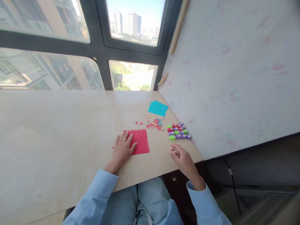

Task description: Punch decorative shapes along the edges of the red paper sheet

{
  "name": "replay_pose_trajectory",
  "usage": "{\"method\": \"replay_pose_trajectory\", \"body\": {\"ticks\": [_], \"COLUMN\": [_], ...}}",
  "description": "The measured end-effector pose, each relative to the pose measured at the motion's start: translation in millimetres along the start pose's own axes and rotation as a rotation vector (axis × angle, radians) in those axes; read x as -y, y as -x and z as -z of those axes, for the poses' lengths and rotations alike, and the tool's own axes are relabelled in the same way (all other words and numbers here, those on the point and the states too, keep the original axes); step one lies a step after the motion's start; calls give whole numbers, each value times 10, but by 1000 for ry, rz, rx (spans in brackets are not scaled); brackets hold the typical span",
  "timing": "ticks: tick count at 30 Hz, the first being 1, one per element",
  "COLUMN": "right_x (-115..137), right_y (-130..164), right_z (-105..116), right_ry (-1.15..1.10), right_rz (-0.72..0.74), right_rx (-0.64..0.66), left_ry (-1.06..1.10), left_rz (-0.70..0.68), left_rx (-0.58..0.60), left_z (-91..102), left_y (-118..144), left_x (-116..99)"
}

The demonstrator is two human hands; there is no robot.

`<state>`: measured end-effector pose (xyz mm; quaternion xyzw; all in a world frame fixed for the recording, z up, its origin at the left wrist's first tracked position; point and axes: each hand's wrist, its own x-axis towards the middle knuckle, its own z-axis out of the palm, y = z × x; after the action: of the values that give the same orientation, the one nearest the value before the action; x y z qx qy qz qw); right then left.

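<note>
My left hand [122, 150] lies flat with its fingers spread on the left part of a red sheet of paper [140, 142]. Small punched holes run along the sheet's top and right edges; the hand covers much of its left side. Over the table's front edge, to the right of the paper, my right hand [184, 159] hovers with loosely bent fingers and nothing visible in them. Just beyond it stand several small craft punches [177, 132] in purple, green and red, grouped in rows.
Red and blue punched paper bits [154, 124] are scattered behind the red sheet. Blue paper sheets [158, 108] lie farther back. A patterned wall [225, 78] borders the wooden table [58, 140] on the right, and windows [136, 25] rise behind it.
</note>
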<state>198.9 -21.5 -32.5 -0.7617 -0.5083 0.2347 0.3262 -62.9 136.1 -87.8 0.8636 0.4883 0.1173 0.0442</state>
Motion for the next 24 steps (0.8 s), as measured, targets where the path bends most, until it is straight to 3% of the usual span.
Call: {"method": "replay_pose_trajectory", "body": {"ticks": [3, 6, 11, 17, 24], "right_x": [-123, -181, -200, -262, -256], "right_y": [-269, -469, -553, -468, -491], "right_z": [61, 49, -75, -194, -335], "right_ry": [131, 289, 394, 276, 246], "right_rz": [-34, -47, -87, 145, 245], "right_rx": [-107, -108, -122, -120, -101], "left_ry": [28, 47, 65, 71, 73], "left_rz": [-32, -40, -53, -68, -70], "left_rx": [-23, -32, -44, -53, -82], "left_z": [-3, -4, -31, -41, -36], "left_y": [14, 26, 67, 98, 111], "left_x": [45, 68, 86, 94, 60]}}
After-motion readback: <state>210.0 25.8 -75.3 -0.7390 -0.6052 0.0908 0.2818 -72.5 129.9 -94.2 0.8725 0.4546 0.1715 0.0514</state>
